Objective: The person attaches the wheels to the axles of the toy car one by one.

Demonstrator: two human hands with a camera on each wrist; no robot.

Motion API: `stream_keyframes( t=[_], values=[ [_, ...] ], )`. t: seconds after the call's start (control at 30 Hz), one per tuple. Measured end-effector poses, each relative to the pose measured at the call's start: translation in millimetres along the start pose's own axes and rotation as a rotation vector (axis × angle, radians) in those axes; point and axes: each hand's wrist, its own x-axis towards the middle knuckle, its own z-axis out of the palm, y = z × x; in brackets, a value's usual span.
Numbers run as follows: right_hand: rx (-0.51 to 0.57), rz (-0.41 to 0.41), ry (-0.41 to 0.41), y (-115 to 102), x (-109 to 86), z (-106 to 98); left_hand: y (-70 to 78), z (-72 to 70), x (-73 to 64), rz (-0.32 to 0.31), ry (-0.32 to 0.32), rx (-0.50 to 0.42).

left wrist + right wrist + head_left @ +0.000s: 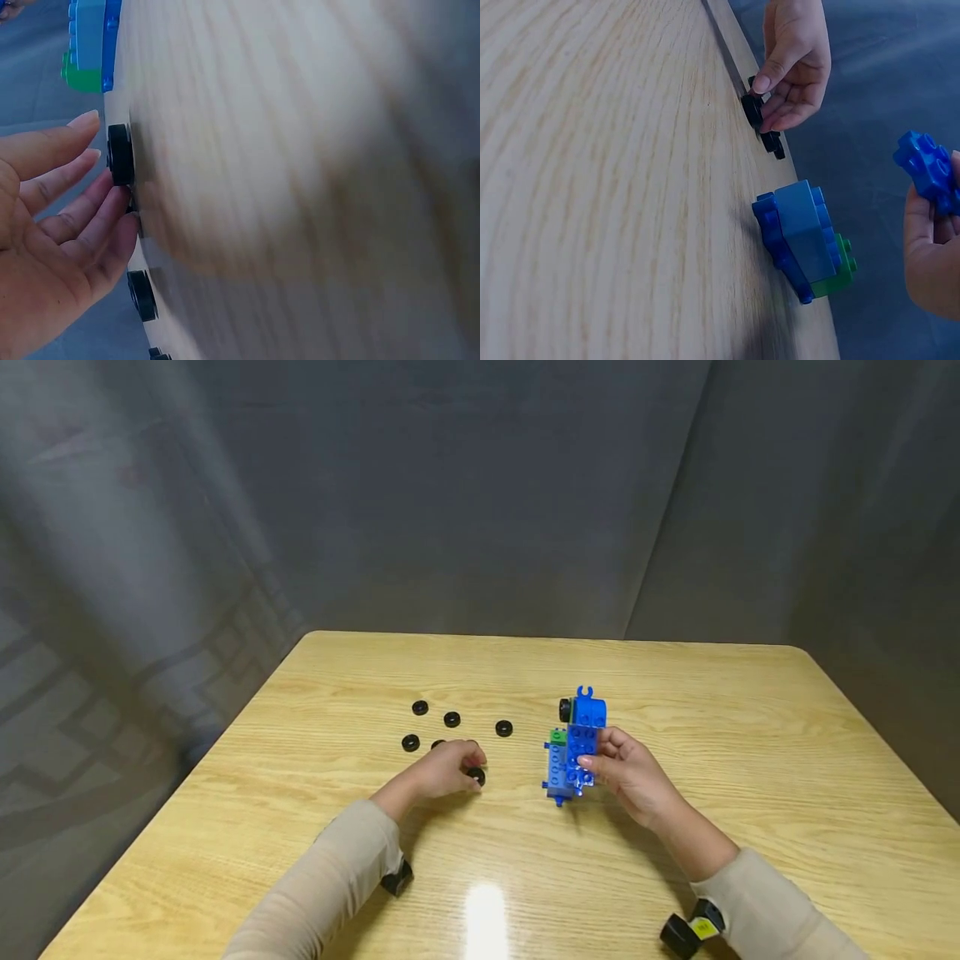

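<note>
My right hand (633, 781) grips a blue toy-brick vehicle (587, 739) and holds it above the table. A black wheel (565, 710) sits on its left side near the top, where a blue hook sticks out. Below and beside it, a second blue brick vehicle (806, 229) with a green brick (838, 274) at one end stands on the table. Over at the left, my left hand (446, 768) reaches down to a loose black wheel (120, 155) lying on the wood. Its fingertips are right at the wheel, with the thumb apart from it.
More loose black wheels lie about the left hand, among them one wheel (504, 727) to its upper right and another wheel (410, 742) to its left. The wooden table (750, 718) ends at a grey curtain (450, 502) behind.
</note>
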Motion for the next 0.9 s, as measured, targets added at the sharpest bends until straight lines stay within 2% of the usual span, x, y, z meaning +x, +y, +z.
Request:
stream_keyframes(
  t=[0.33, 0.9],
  values=[
    [0.037, -0.03, 0.009, -0.4, -2.5, -1.5, -1.7, 2.0, 1.9, -0.015, -0.031, 0.04],
    [-0.036, 0.005, 0.06, 4.6, -1.0, -1.0, -4.5, 4.9, 2.4, 0.017, -0.052, 0.134]
  ],
)
